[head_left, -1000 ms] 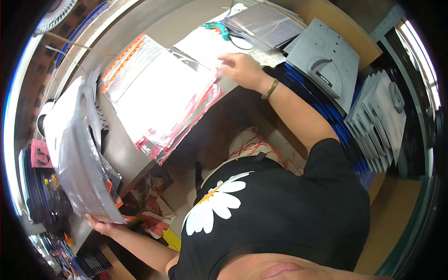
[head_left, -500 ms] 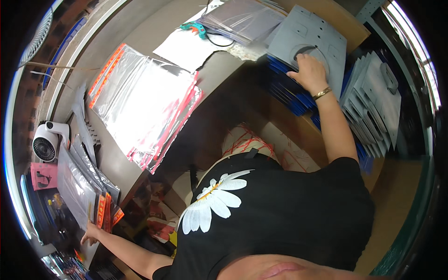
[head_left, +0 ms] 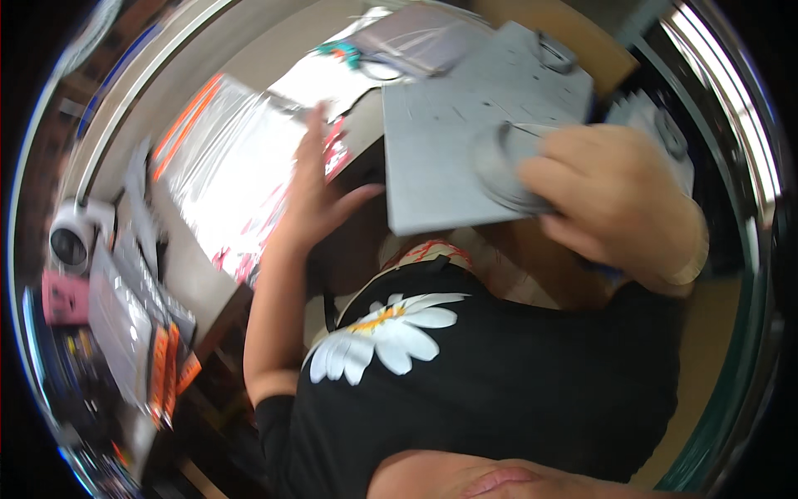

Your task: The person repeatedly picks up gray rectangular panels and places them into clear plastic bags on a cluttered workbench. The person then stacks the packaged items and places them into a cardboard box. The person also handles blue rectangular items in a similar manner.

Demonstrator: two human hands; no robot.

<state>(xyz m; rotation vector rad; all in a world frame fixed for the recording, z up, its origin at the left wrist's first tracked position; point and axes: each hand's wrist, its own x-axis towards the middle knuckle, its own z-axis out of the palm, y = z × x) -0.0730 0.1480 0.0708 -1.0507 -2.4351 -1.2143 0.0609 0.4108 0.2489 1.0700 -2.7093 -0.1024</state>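
The flat board sits in the right hand, the left hand just beside its left edge; plastic bags lie further left on the table.

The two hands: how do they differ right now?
The right hand grips a flat grey board, fingers curled on its round fitting; the left hand is open, fingers spread, holding nothing. The right wears a wristband; the left wrist is bare. Both are raised before the chest.

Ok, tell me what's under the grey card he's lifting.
Beneath the grey card shows dark space and some red-patterned material. The right hand grips its edge; whatever lies directly beneath stays hidden.
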